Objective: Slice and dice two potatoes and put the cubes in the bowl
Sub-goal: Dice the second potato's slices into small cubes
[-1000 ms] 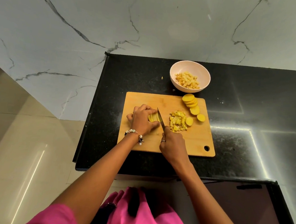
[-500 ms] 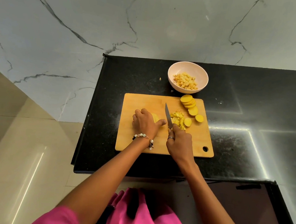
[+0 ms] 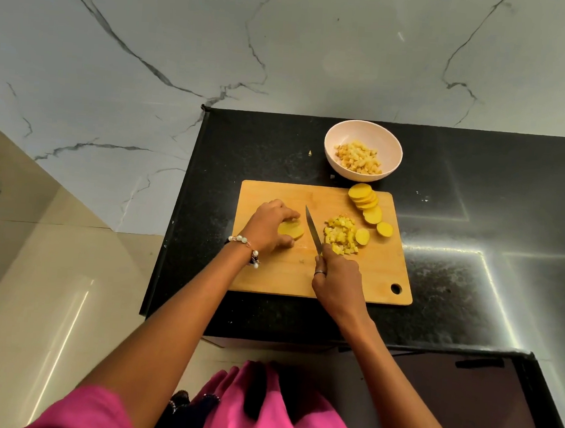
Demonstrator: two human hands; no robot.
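The slices (image 3: 291, 230) lay flat on the board (image 3: 270, 273), pinched under the left hand (image 3: 268, 228), just left of the knife (image 3: 313, 231). The right hand (image 3: 338, 281) gripped the handle, blade pointing away. Cubes (image 3: 340, 234) lay right; bare board lay nearer the person.

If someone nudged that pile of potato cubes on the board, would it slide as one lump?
Probably not: the cube pile is loose small pieces, so it would likely scatter. Their flat faces suggest sliding, not rolling. Freshly cut, they may cling to the cutting board.
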